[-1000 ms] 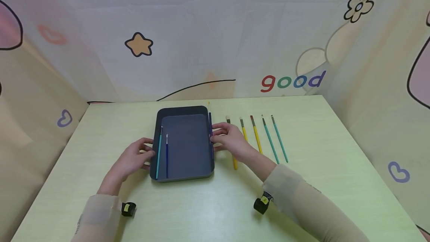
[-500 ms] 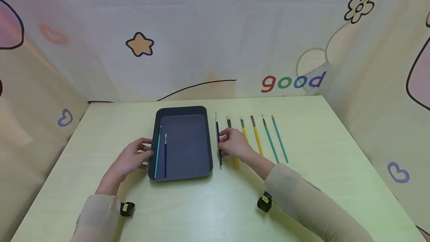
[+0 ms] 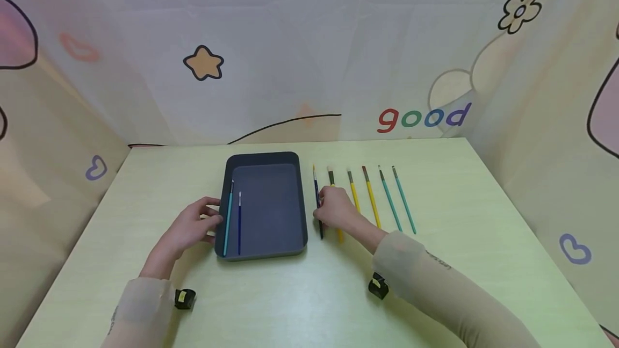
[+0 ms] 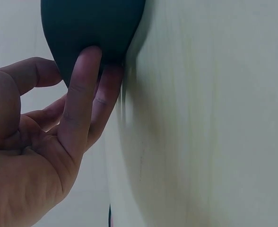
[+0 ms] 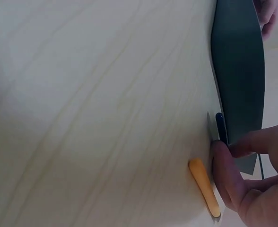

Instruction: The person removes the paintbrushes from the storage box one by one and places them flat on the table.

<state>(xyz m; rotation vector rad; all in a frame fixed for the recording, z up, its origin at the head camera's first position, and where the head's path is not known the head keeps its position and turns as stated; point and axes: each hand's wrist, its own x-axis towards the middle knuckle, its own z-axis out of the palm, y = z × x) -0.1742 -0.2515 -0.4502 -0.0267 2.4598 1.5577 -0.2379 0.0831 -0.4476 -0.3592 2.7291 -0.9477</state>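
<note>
My right hand pinches a dark blue paintbrush just right of the dark grey tray. In the right wrist view, the brush's dark handle end sticks out past the thumb, low over the table. My left hand rests its fingertips against the tray's left outer wall. The left wrist view has these fingers fairly straight on the tray wall. Inside the tray, a teal paintbrush and a blue paintbrush lie along the left side.
A yellow-handled paintbrush with a black ferrule lies partly under my right hand. Further right are two yellow paintbrushes and two teal paintbrushes, in a row on the pale table. A patterned cloth hangs behind.
My right hand has carried the dark blue paintbrush from the tray's right rim rightward and down beside the row of brushes. The left hand stays at the tray's left side.
</note>
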